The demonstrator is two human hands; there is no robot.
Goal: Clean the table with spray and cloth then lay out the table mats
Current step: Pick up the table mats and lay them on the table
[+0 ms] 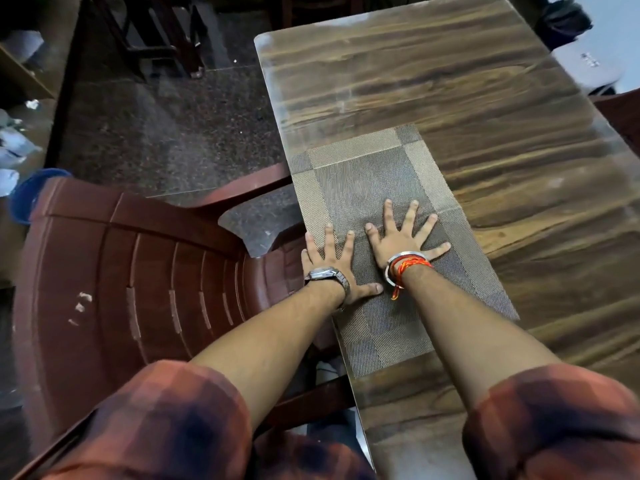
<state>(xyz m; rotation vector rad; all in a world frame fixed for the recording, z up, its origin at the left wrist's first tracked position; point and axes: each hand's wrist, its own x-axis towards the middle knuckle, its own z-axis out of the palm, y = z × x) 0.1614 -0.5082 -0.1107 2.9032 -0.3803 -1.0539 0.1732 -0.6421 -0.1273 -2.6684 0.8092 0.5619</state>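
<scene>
A woven grey-brown table mat [363,174] with lighter borders lies flat along the near left edge of the wood-grain table [485,116]. Both hands press down on it with fingers spread and straight. My left hand [329,261], with a metal watch on the wrist, lies at the mat's left edge, its outer fingers over the table edge. My right hand [405,233], wearing a steel bangle and orange thread, lies on the mat's middle. No spray bottle or cloth is in view.
A maroon plastic chair [121,278] stands tucked against the table's left side, under my left arm. A blue tub [24,199] sits on the dark speckled floor at far left. Another chair's edge [620,116] shows at the table's right side.
</scene>
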